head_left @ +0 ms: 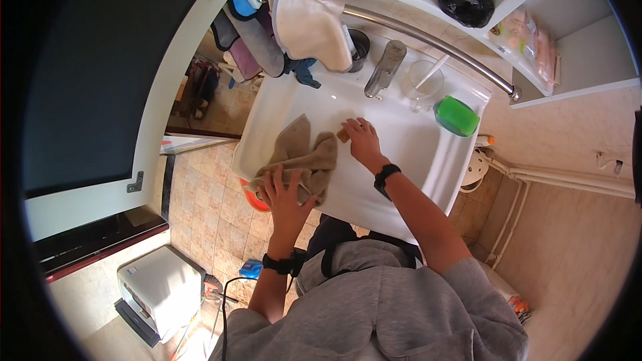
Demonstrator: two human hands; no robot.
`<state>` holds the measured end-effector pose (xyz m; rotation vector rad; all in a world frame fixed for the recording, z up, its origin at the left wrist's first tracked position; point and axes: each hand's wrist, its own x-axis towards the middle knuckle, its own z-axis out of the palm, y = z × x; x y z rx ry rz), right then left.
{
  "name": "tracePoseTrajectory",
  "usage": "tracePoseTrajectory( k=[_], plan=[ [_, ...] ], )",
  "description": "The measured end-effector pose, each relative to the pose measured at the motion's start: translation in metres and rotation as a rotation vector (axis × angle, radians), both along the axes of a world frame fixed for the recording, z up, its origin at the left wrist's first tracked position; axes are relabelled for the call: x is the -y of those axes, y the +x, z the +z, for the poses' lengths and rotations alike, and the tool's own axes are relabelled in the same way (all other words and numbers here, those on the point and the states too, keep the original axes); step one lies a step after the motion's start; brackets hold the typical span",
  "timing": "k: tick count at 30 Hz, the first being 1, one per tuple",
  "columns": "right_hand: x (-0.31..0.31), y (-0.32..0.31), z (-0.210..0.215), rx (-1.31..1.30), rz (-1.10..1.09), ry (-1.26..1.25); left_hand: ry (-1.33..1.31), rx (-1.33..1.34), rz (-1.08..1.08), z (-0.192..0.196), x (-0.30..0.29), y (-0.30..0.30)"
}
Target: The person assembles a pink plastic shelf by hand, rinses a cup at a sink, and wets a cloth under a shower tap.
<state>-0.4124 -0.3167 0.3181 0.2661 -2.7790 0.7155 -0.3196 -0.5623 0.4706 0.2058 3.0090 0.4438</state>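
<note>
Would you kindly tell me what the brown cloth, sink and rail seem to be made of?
Brown cloth: matte fabric, perhaps cotton, from its loose folds. Sink: glossy white, probably ceramic, from its smooth sheen. Rail: shiny metal, possibly steel, given its bright reflections.

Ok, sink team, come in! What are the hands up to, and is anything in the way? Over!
Left hand spread on brown cloth. Right hand holding small brown block. Green container off to the right, apart from both hands.

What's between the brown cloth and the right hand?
A small brown block, held by the right hand near the brown cloth; the head view shows it.
</note>
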Motion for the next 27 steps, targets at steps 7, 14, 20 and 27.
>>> tracePoseTrajectory(
  k=[7,14,20,27],
  plan=[
    [-0.007,-0.019,-0.011,0.183,0.157,0.225,0.043,0.013,-0.022,-0.004,0.007,-0.001],
    [-0.001,-0.007,-0.015,0.264,0.141,0.427,0.100,-0.024,-0.043,-0.006,0.009,-0.007],
    [-0.013,0.008,0.024,0.491,0.084,0.251,0.086,0.048,-0.041,-0.006,0.007,-0.013],
    [-0.093,0.035,0.158,-0.019,0.034,0.145,0.068,-0.032,-0.072,-0.020,0.015,-0.014]
  ],
)
